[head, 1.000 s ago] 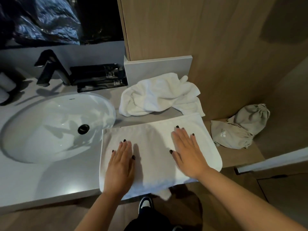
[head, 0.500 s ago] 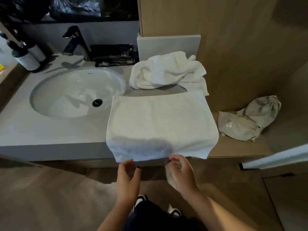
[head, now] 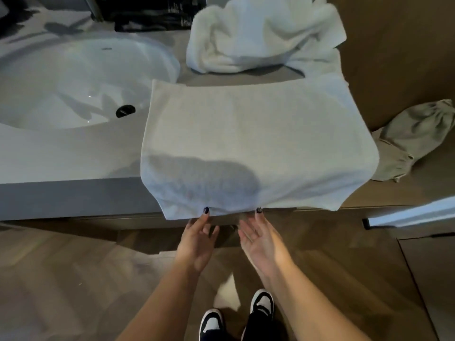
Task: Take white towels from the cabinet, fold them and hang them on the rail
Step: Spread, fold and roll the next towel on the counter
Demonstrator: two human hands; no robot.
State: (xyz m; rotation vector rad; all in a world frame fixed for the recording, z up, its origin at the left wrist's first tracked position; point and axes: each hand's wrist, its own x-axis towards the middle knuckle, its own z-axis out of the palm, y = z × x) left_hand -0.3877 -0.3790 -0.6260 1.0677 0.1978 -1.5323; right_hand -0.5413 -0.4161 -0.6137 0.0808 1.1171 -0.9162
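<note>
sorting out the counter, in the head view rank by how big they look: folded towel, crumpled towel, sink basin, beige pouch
1. folded towel, the largest patch, though nearest the camera.
2. sink basin, cut off at the left edge, so this place is unsure.
3. crumpled towel, cut off at the top.
4. beige pouch, clearly smallest.

- Folded towel (head: 251,143) lies on the counter (head: 61,158), its near edge overhanging.
- Sink (head: 73,82) to its left.
- Crumpled towel (head: 263,35) behind it.
- Cloth bag (head: 408,139) to its right.
</note>
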